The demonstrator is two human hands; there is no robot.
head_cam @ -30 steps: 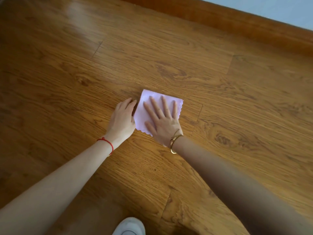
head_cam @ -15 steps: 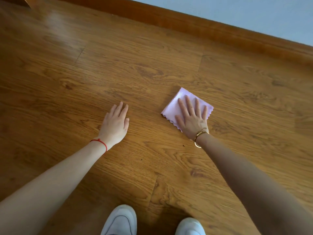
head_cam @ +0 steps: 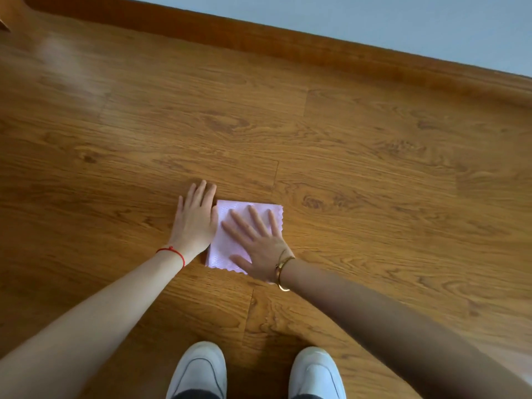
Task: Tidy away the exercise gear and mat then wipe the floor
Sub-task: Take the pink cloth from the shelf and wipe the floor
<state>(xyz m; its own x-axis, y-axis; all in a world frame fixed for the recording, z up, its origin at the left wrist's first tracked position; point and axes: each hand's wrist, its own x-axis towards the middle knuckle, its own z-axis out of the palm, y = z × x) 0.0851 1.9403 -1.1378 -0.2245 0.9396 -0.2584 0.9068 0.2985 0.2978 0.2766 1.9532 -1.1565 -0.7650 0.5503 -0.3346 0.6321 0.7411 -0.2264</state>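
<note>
A small pink cloth (head_cam: pixel 227 249) with a scalloped edge lies flat on the wooden floor (head_cam: pixel 374 197). My right hand (head_cam: pixel 256 240) presses on it with fingers spread and straight; a gold bangle is on that wrist. My left hand (head_cam: pixel 195 220) rests flat on the floor right beside the cloth's left edge, fingers straight and together, with a red string round the wrist. No exercise gear or mat is in view.
A wooden skirting board (head_cam: pixel 316 50) runs along a pale wall (head_cam: pixel 374 21) at the back. Two white shoes (head_cam: pixel 198 370) (head_cam: pixel 316 372) stand at the bottom edge, just behind my hands.
My right hand slid the cloth out to the right and then back left, so it lies beside my left hand again. My left hand stayed flat on the floor.
</note>
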